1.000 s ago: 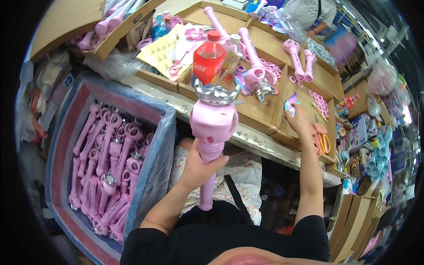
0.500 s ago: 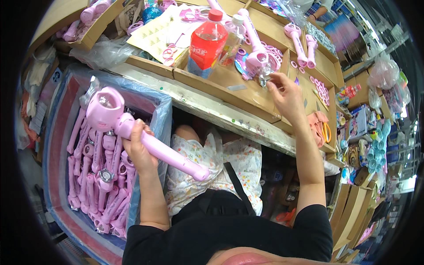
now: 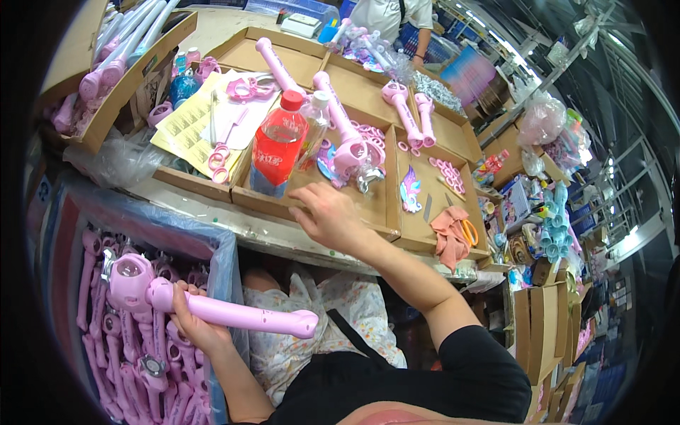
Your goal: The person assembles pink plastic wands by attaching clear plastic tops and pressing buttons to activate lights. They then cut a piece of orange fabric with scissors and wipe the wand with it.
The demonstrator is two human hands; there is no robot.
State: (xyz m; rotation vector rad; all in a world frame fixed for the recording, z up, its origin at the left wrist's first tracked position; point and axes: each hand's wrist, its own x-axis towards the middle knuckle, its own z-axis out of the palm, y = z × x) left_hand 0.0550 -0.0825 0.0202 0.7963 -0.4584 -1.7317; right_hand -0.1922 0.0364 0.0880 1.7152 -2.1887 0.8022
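My left hand point(image 3: 193, 319) is wrapped round the pink toy wand point(image 3: 241, 316) just below its round head, which has a clear dome and a shiny piece at its end. The wand lies tilted over the bin edge and my lap. My right hand point(image 3: 327, 216) hovers over the front edge of the cardboard tray point(image 3: 386, 225), fingers apart, with nothing visible in them. Nearest to it stands a red-labelled bottle point(image 3: 280, 149), a clear white-capped bottle point(image 3: 316, 120) behind. Another pink wand point(image 3: 340, 117) lies in the tray, a clear shiny piece at its head.
At my left, a plastic-lined bin point(image 3: 212, 241) holds many pink wands point(image 3: 131, 347). Right in the trays are pink rings point(image 3: 448, 177), a winged decoration point(image 3: 410, 191), an orange cloth point(image 3: 451, 234) and orange-handled scissors point(image 3: 469, 232). A person point(image 3: 393, 25) stands beyond the table.
My right hand has left the shiny piece at the tray wand's head and moved left toward the red-labelled bottle. The held wand is now more level. The whole view has shifted.
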